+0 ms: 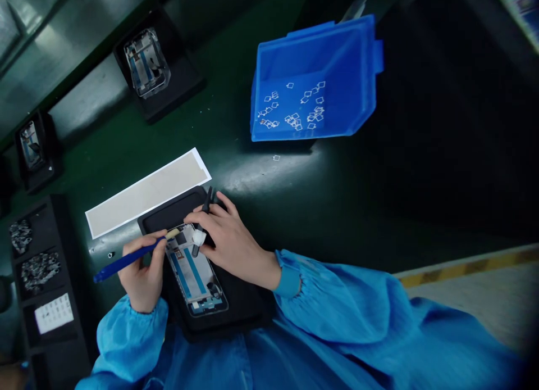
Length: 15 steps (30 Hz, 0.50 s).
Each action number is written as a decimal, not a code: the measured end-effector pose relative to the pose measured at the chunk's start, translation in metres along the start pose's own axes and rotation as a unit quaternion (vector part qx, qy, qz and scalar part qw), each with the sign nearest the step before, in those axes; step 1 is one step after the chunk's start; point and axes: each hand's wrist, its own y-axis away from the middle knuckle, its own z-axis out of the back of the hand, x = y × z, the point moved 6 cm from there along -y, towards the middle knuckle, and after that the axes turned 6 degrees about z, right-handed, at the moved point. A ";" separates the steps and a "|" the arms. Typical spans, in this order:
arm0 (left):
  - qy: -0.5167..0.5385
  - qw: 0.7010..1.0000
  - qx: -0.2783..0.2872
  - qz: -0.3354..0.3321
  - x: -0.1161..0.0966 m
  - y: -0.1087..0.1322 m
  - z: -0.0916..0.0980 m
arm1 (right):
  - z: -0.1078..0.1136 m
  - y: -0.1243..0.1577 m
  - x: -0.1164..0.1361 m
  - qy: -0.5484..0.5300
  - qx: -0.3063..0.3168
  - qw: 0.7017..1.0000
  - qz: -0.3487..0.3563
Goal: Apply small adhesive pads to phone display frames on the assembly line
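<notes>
My left hand [142, 272] is closed around a blue pen-like tool [126, 262]. Its beige tip [172, 233] reaches the upper edge of an opened phone body [194, 277] with blue strips, which lies in a black foam tray [170, 210]. In my right hand [233, 241] is a pair of black tweezers [207, 202], slanting across the phone's upper right corner. A small white piece [199, 237] sits by the thumb; whether it is worn or held I cannot tell. The right fingertips rest near the phone's top edge.
Above the tray lies a white-edged beige strip sheet [147, 193]. A blue bin [311, 58] holds several small white frames. Two more trayed phones [145, 64] [31, 145] stand upper left. A black compartment tray [54, 227] with small parts is at left.
</notes>
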 end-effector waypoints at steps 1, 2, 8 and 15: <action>-0.007 1.000 0.008 -0.010 -0.001 0.001 -0.002 | 0.000 0.000 0.000 0.000 0.000 1.000 0.001; -0.012 1.000 0.016 -0.019 -0.002 0.001 -0.003 | 0.000 0.000 0.000 0.001 -0.001 1.000 0.002; -0.073 0.986 0.103 -0.113 -0.025 -0.005 -0.013 | -0.001 0.001 -0.001 0.007 0.004 1.000 -0.001; -0.110 0.987 0.097 -0.071 -0.022 -0.013 -0.017 | 0.000 0.001 -0.001 0.007 0.000 1.000 -0.002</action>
